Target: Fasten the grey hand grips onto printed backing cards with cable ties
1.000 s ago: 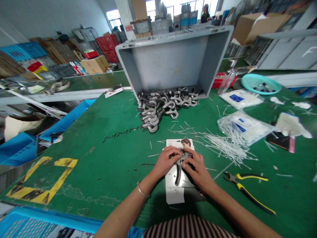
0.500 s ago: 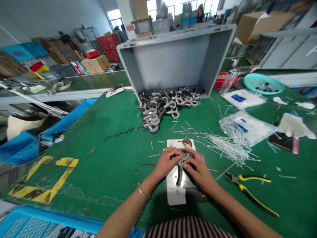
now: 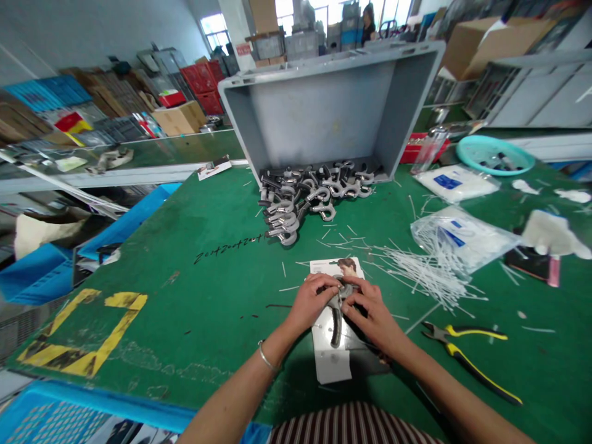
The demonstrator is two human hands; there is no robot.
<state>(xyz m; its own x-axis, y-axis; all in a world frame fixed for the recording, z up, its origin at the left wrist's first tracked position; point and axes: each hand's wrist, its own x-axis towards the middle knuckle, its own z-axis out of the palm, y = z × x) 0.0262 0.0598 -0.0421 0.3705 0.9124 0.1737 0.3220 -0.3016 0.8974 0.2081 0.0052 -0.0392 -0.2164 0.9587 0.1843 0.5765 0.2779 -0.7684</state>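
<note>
A grey hand tool with a curved black handle (image 3: 336, 327) lies on a white printed backing card (image 3: 333, 367) in front of me. Its exact kind is unclear because my fingers cover the upper part. My left hand (image 3: 316, 300) grips that part from the left, fingers bent and thumb pressed in. From the right, my right hand (image 3: 370, 310) closes on the same part, its thumb and fingertips meeting near the middle. Whether a thin cable tie is between the fingertips is too small to tell.
Several similar grey tools (image 3: 319, 191) spill from a grey crate (image 3: 324, 117) lying on its side. On the right are loose white cable ties (image 3: 428, 277), a plastic bag (image 3: 462, 237), yellow-black cutting pliers (image 3: 462, 351), a white glove (image 3: 548, 233) and a turquoise basin (image 3: 494, 148).
The card has turned slightly under the tool, its lower end shifting a little right. Both hands stay in nearly the same place on the tool.
</note>
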